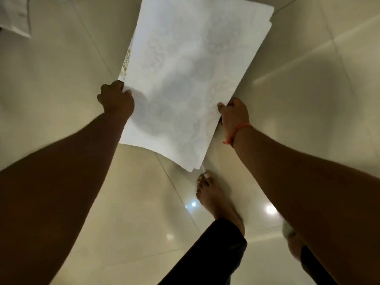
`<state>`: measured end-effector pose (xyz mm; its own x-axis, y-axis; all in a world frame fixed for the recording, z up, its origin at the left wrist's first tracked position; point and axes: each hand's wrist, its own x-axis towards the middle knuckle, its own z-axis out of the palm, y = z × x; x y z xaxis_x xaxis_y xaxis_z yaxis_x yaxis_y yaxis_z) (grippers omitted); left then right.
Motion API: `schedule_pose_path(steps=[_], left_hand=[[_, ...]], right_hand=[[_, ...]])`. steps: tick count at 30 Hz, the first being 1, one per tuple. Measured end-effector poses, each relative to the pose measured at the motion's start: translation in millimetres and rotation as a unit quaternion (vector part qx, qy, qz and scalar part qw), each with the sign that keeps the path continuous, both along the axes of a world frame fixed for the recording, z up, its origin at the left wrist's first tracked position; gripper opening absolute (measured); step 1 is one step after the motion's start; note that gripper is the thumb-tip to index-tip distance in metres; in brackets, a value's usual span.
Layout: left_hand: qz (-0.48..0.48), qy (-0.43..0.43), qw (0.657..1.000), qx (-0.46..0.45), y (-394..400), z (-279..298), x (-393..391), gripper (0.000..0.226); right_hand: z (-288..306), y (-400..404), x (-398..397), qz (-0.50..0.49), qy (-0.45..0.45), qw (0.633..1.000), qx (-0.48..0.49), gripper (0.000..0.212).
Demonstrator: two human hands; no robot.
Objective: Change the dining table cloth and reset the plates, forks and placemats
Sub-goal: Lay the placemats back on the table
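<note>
The tiled floor (61, 83), glossy and cream-coloured with thin diagonal joints and round light reflections, fills the view below me. Above it I hold a stack of white placemats (191, 79), faintly patterned, their edges slightly offset at the far right corner and at the near corner; a gold floral print shows on a lower mat along the stack's left edge. The stack hangs in the air, clear of the floor, tilted away from me. My left hand (116, 99) grips the stack's left edge, fingers curled under and thumb on top. My right hand (233, 115) pinches the stack's right edge, thumb on the upper face, fingers behind it. A red thread bracelet (236, 133) circles my right wrist, just nearer to me than the stack. My bare foot (213, 200), below a dark trouser leg (216, 254), stands on the floor just under the stack's near corner. A piece of white cloth (15, 15) lies far to the left of the stack, at the view's upper corner.
</note>
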<state>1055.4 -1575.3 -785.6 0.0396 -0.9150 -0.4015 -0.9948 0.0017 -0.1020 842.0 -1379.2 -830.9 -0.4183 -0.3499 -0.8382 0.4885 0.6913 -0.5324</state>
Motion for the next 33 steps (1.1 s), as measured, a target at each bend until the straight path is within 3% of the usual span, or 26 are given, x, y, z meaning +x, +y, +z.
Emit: schedule_pose_path(steps=[2, 6, 12, 15, 18, 23, 27, 33], left_hand=[[0.029, 0.025, 0.999, 0.016, -9.9, -2.0, 21.0, 0.041], [0.039, 0.057, 0.996, 0.057, -15.6, -11.8, 42.2, 0.038], [0.066, 0.076, 0.99, 0.097, -5.7, -30.0, 48.0, 0.019], [0.1, 0.104, 0.984, 0.108, -5.0, -32.4, 51.1, 0.006], [0.106, 0.113, 0.981, 0.114, -4.1, -30.6, 56.6, 0.02], [0.072, 0.116, 0.986, 0.095, 3.6, -21.6, 57.3, 0.016], [0.047, 0.142, 0.985, 0.086, 24.4, -2.4, 43.5, 0.01], [0.072, 0.188, 0.976, 0.077, 75.8, 71.1, 7.0, 0.009]], right_hand=[[-4.0, -22.7, 14.1, 0.007, 0.02, 1.0, 0.013, 0.041], [-10.5, -45.5, 31.2, -0.018, 0.019, 0.999, 0.031, 0.026], [-17.1, -52.2, 27.4, -0.07, 0.002, 0.997, 0.012, 0.025], [-20.9, -53.1, 20.9, -0.049, 0.0, 0.999, 0.001, 0.031], [-21.7, -54.1, 15.9, -0.012, -0.007, 1.0, -0.003, 0.038], [-16.4, -47.0, 3.6, 0.038, -0.016, 0.999, 0.003, 0.044], [5.9, -24.5, -7.0, 0.045, 0.038, 0.998, -0.022, 0.05], [97.2, 36.7, -39.4, 0.006, 0.088, 0.994, -0.065, 0.04]])
